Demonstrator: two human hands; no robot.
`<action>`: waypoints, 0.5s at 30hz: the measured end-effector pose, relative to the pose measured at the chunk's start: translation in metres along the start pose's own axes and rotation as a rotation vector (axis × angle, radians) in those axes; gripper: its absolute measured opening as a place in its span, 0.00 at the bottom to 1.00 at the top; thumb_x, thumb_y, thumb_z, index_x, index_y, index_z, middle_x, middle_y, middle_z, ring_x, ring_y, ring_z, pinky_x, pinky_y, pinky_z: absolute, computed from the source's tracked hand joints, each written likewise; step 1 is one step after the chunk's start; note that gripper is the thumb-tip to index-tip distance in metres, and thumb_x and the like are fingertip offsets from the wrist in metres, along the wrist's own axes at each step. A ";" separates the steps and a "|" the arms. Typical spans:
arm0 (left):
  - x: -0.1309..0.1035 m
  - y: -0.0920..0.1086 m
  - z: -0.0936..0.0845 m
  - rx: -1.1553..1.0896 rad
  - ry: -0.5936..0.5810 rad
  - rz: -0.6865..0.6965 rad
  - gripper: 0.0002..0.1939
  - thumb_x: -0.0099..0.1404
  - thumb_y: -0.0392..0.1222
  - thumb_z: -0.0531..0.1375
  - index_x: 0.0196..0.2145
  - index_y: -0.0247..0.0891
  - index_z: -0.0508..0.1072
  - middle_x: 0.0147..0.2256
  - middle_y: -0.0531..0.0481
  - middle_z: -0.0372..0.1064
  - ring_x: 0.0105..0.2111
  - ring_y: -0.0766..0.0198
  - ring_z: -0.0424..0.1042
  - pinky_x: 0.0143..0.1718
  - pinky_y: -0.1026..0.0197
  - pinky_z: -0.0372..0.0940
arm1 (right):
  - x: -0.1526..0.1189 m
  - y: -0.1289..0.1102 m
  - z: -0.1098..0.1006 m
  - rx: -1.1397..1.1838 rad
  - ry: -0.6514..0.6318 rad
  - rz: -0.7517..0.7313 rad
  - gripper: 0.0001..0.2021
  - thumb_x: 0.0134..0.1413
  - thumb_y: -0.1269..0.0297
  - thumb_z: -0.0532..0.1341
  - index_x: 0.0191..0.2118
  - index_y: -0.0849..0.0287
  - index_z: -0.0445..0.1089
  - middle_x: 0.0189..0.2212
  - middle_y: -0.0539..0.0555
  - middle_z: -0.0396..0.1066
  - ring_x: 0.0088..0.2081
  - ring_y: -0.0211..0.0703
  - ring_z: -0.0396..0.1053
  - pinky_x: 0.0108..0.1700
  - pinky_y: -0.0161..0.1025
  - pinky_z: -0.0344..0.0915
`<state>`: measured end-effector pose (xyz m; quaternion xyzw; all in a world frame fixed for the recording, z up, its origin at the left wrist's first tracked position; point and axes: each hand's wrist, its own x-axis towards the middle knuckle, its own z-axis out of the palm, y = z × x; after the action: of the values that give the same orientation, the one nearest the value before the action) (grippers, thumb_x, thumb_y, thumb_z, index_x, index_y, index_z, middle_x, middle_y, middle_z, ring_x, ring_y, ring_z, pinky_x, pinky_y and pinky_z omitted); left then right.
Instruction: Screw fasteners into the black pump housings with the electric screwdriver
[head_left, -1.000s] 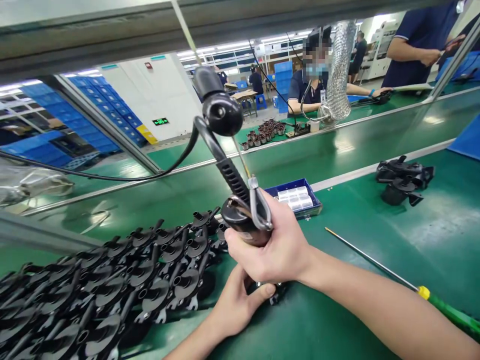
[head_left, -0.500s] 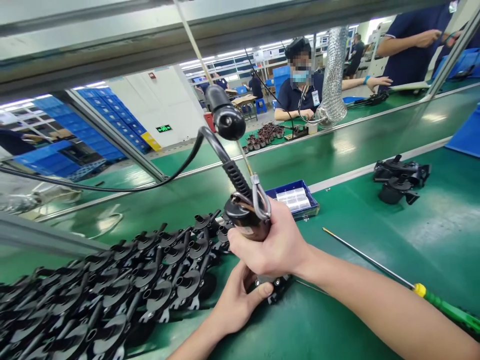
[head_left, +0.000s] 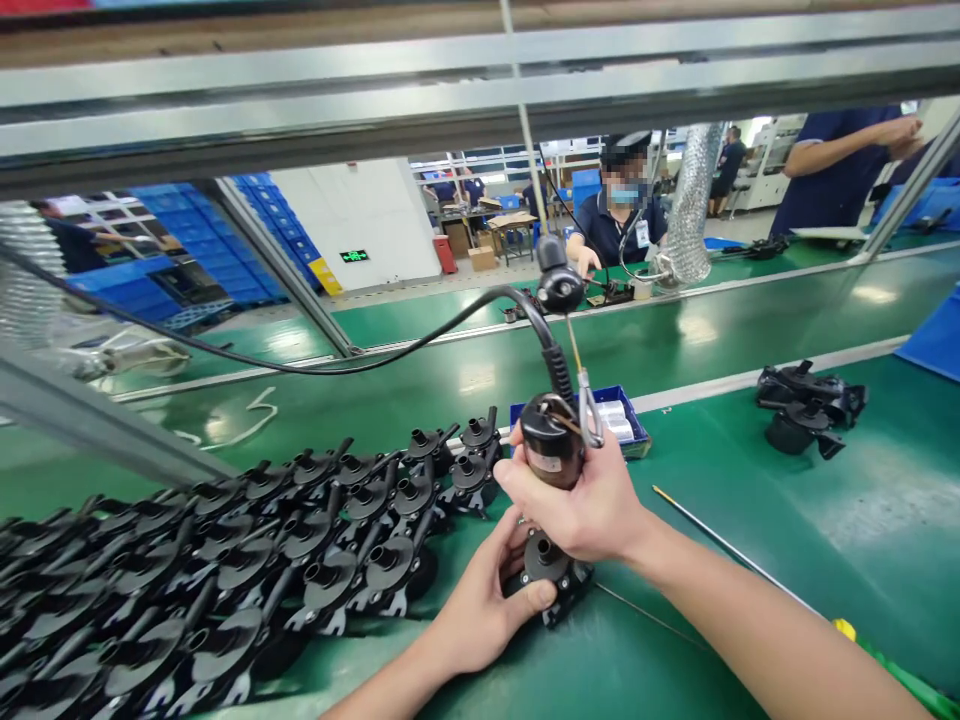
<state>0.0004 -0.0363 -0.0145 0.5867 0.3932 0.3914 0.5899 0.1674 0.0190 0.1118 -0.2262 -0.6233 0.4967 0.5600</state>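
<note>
My right hand (head_left: 585,500) is wrapped round a black electric screwdriver (head_left: 551,440), held upright with its cord and hanging cable at the top. Its tip is hidden behind my hand. Just below, my left hand (head_left: 491,590) grips a black round plastic housing (head_left: 546,557) with a short tube in its middle, keeping it on the green bench. Small screws show on the housing's rim. To the left stand rows of similar black housings (head_left: 390,562).
A blue tray (head_left: 641,440) with silvery cylinders stands behind my right hand. A long screwdriver (head_left: 739,545) with a green and yellow handle lies at right. Black assemblies (head_left: 806,420) sit farther back. A metal frame (head_left: 480,100) crosses overhead; a co-worker (head_left: 622,215) sits opposite.
The electric screwdriver has shifted right in view, and the top of the housing under it now shows more. My left hand still grips the housing. The whole view has tilted and moved.
</note>
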 end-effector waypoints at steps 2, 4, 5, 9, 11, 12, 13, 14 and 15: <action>0.002 0.000 -0.003 0.009 -0.016 0.022 0.41 0.67 0.58 0.72 0.69 0.40 0.63 0.66 0.33 0.69 0.66 0.40 0.70 0.70 0.36 0.62 | -0.002 -0.008 -0.003 -0.006 -0.008 -0.028 0.08 0.59 0.68 0.68 0.38 0.54 0.68 0.27 0.45 0.68 0.25 0.38 0.67 0.28 0.37 0.68; 0.005 0.001 -0.007 0.002 -0.026 0.058 0.45 0.68 0.59 0.71 0.73 0.42 0.58 0.65 0.33 0.70 0.65 0.41 0.71 0.70 0.36 0.62 | -0.006 -0.018 -0.008 -0.019 -0.003 -0.097 0.07 0.62 0.68 0.69 0.40 0.54 0.69 0.29 0.48 0.72 0.28 0.42 0.73 0.32 0.41 0.73; 0.007 0.002 -0.009 -0.004 -0.033 0.071 0.47 0.68 0.59 0.71 0.75 0.43 0.55 0.64 0.34 0.71 0.65 0.42 0.72 0.70 0.36 0.63 | -0.008 -0.023 -0.010 -0.022 -0.010 -0.125 0.07 0.64 0.68 0.69 0.41 0.53 0.69 0.31 0.49 0.74 0.29 0.44 0.75 0.33 0.42 0.75; 0.010 0.003 -0.012 -0.033 -0.053 0.087 0.51 0.66 0.63 0.71 0.75 0.44 0.53 0.59 0.36 0.74 0.66 0.41 0.71 0.70 0.35 0.61 | -0.017 -0.034 -0.015 0.011 -0.115 -0.111 0.07 0.69 0.68 0.67 0.46 0.51 0.69 0.32 0.49 0.75 0.31 0.46 0.78 0.33 0.43 0.75; 0.011 0.002 -0.012 -0.058 -0.051 0.100 0.52 0.66 0.64 0.72 0.76 0.44 0.53 0.60 0.36 0.73 0.66 0.41 0.71 0.72 0.35 0.58 | -0.019 -0.033 -0.013 0.066 -0.145 -0.085 0.07 0.70 0.68 0.67 0.47 0.50 0.70 0.33 0.48 0.75 0.32 0.45 0.78 0.35 0.44 0.76; 0.010 0.002 -0.012 -0.072 -0.051 0.104 0.52 0.66 0.64 0.72 0.76 0.44 0.53 0.60 0.36 0.72 0.65 0.41 0.71 0.73 0.35 0.57 | -0.020 -0.031 -0.011 0.098 -0.149 -0.076 0.07 0.70 0.68 0.67 0.47 0.50 0.70 0.33 0.48 0.75 0.32 0.45 0.78 0.36 0.44 0.77; 0.010 0.002 -0.011 -0.081 -0.051 0.102 0.52 0.65 0.64 0.72 0.76 0.44 0.52 0.60 0.36 0.72 0.65 0.41 0.71 0.73 0.35 0.57 | -0.020 -0.028 -0.009 0.125 -0.147 -0.071 0.07 0.71 0.68 0.67 0.47 0.50 0.70 0.33 0.48 0.76 0.32 0.45 0.78 0.37 0.44 0.77; 0.010 0.001 -0.011 -0.086 -0.050 0.099 0.52 0.65 0.64 0.72 0.76 0.43 0.52 0.61 0.35 0.72 0.65 0.41 0.71 0.73 0.35 0.57 | -0.020 -0.026 -0.006 0.148 -0.141 -0.068 0.07 0.71 0.68 0.67 0.48 0.49 0.70 0.33 0.48 0.76 0.32 0.44 0.78 0.37 0.44 0.78; 0.010 0.001 -0.011 -0.090 -0.049 0.097 0.52 0.65 0.63 0.72 0.76 0.44 0.52 0.61 0.35 0.71 0.66 0.41 0.71 0.72 0.36 0.58 | -0.020 -0.023 -0.004 0.167 -0.136 -0.064 0.07 0.71 0.68 0.67 0.48 0.49 0.70 0.33 0.48 0.77 0.33 0.44 0.78 0.37 0.44 0.78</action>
<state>-0.0056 -0.0228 -0.0133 0.5872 0.3319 0.4224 0.6055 0.1830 -0.0057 0.1218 -0.1244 -0.6233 0.5428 0.5490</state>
